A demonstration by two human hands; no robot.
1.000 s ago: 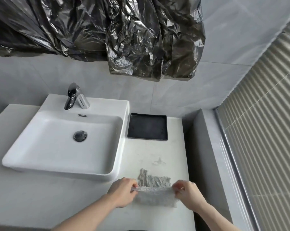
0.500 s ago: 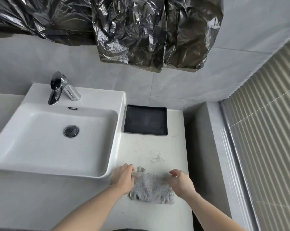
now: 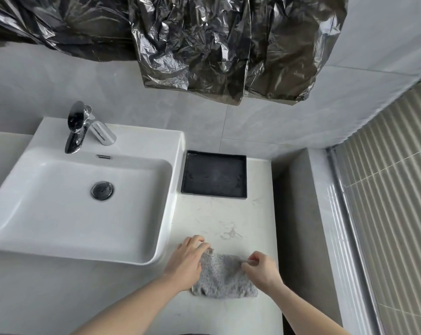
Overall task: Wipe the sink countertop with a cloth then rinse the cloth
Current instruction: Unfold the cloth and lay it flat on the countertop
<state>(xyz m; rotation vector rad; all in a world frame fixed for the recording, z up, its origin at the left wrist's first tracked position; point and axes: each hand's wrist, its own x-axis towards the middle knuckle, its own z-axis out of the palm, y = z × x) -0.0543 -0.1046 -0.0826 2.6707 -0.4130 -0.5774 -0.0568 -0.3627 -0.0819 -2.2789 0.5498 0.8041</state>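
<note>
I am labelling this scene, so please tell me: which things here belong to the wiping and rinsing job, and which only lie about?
For the job: cloth, countertop, sink, faucet, left hand, right hand.

Lying about: black tray, black plastic sheeting, window blinds.

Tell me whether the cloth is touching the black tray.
Apart. The head view shows the cloth lying near the front of the countertop under both hands, while the black tray sits by the back wall, with a bare, smudged stretch of countertop between them.
</note>
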